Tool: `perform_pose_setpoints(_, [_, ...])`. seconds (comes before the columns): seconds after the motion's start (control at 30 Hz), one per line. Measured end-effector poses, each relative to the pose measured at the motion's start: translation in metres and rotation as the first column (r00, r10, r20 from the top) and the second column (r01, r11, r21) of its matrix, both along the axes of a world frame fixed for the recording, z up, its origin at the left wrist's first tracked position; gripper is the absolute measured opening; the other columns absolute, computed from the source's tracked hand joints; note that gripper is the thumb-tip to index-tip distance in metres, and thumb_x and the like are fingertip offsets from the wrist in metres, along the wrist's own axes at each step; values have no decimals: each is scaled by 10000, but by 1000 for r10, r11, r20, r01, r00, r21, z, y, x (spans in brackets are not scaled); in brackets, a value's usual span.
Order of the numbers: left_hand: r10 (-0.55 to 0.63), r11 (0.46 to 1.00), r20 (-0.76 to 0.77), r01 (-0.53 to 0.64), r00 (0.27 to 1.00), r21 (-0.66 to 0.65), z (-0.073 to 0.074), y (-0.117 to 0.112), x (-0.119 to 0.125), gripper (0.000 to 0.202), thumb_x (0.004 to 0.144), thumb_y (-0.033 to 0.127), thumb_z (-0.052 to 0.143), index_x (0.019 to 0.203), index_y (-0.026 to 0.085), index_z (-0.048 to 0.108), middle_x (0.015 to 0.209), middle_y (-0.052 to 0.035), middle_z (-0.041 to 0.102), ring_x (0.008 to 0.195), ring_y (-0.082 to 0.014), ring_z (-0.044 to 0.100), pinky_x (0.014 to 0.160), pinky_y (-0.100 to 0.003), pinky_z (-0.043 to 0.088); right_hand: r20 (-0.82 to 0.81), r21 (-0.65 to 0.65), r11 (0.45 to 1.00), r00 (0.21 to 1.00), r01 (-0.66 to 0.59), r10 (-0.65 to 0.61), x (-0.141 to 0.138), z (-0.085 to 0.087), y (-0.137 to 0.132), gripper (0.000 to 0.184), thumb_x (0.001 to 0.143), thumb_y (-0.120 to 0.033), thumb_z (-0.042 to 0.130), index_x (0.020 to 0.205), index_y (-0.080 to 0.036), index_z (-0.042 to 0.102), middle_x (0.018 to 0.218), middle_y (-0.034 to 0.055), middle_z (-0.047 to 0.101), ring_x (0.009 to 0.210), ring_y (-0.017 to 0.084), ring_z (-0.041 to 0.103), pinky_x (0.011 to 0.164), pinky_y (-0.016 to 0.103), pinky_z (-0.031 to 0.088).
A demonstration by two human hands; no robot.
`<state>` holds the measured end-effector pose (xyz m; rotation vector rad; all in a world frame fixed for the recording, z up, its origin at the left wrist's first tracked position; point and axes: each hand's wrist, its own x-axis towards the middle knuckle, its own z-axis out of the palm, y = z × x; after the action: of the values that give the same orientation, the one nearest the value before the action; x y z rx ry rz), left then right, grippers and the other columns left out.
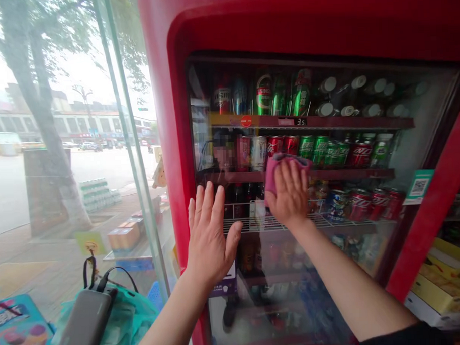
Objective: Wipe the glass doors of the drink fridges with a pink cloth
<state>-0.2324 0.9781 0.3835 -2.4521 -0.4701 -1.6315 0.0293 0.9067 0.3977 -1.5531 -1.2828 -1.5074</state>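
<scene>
On fridge glass [291,301], pink cloth [271,175] under right hand [290,194], left hand [210,238] alongside, both grips unclenched

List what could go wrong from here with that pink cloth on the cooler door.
1. The right hand lies flat over the pink cloth, so the cloth might slip from under the fingers.
2. The bare left hand, spread near the door's left edge, could smudge the glass door if it presses there.
3. A wide sweep rightward might catch an edge of the QR-code sticker.

Hazy daylight from the left
</scene>
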Motion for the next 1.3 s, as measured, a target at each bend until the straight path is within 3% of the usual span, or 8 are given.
perform_pose_setpoints(0.1, [-4, 999, -25, 3, 1000, -41, -14, -2, -1, 814, 1131, 448, 496, 1823, 245, 119, 1896, -133, 193, 1782, -314, 100, 1438, -574, 141, -237, 173, 977, 968, 126, -83, 14, -6, -5, 823, 1106, -449, 438, 1796, -64, 209, 1828, 262, 333, 1731, 439, 245, 1357, 744, 248])
perform_pose_setpoints(0.23, [5, 999, -13, -5, 1000, -54, -20, -1, -3, 804, 1133, 448, 491, 1823, 259, 122, 1897, -130, 193, 1780, -310, 115, 1435, -574, 160, -388, 243, 956, 920, 162, -57, -29, -9, 26, 827, 1106, -422, 421, 1801, -54, 168, 1836, 277, 297, 1736, 459, 207, 1333, 781, 257])
perform_pose_setpoints(0.43, [28, 998, 43, -26, 999, -52, -20, 0, -1, 799, 1132, 504, 487, 1822, 277, 153, 1894, -123, 210, 1775, -330, 143, 1436, -579, 145, -147, -21, 998, 988, -54, 50, -115, -24, 77, 665, 1139, -405, 463, 1753, -161, 387, 1831, 152, 388, 1738, 376, 247, 1387, 695, 248])
perform_pose_setpoints(0.57, [67, 996, 67, -62, 996, -65, -22, -1, 9, 792, 1136, 530, 457, 1823, 273, 157, 1896, -121, 206, 1776, -337, 133, 1432, -581, 140, 82, -304, 942, 981, -143, 175, -130, -39, 90, 625, 1146, -335, 511, 1758, -321, 382, 1858, 39, 357, 1729, 284, 301, 1391, 562, 345])
perform_pose_setpoints(0.67, [89, 992, 77, -82, 993, -98, -22, -6, 25, 792, 1133, 534, 458, 1822, 276, 165, 1894, -129, 207, 1774, -352, 134, 1425, -613, 133, 190, -412, 893, 942, -180, 277, -110, -43, 81, 615, 1153, -304, 505, 1753, -359, 383, 1833, 8, 412, 1720, 254, 325, 1424, 535, 300])
perform_pose_setpoints(0.8, [82, 992, 49, -76, 995, -105, -24, -21, 59, 806, 1129, 516, 484, 1823, 282, 150, 1896, -137, 192, 1777, -348, 121, 1423, -619, 123, 240, -373, 906, 922, -201, 304, -57, -46, 45, 555, 1164, -352, 463, 1719, -334, 455, 1821, -9, 432, 1725, 237, 307, 1417, 506, 324])
perform_pose_setpoints(1.13, [29, 991, -46, -35, 999, -128, -52, -64, 138, 806, 1130, 429, 499, 1825, 288, 117, 1896, -138, 188, 1780, -332, 98, 1425, -627, 57, 15, -90, 996, 999, -29, 30, 108, -72, -72, 736, 1092, -529, 548, 1741, -201, 430, 1703, 152, 584, 1671, 336, 424, 1420, 587, 177])
perform_pose_setpoints(1.3, [61, 984, -45, -67, 997, -165, -64, -70, 136, 781, 1137, 433, 481, 1824, 298, 135, 1898, -129, 185, 1780, -335, 96, 1423, -639, 81, -173, 150, 987, 984, 62, -36, 122, -79, -78, 815, 1112, -525, 441, 1793, -112, 269, 1751, 246, 487, 1704, 410, 342, 1384, 688, 224])
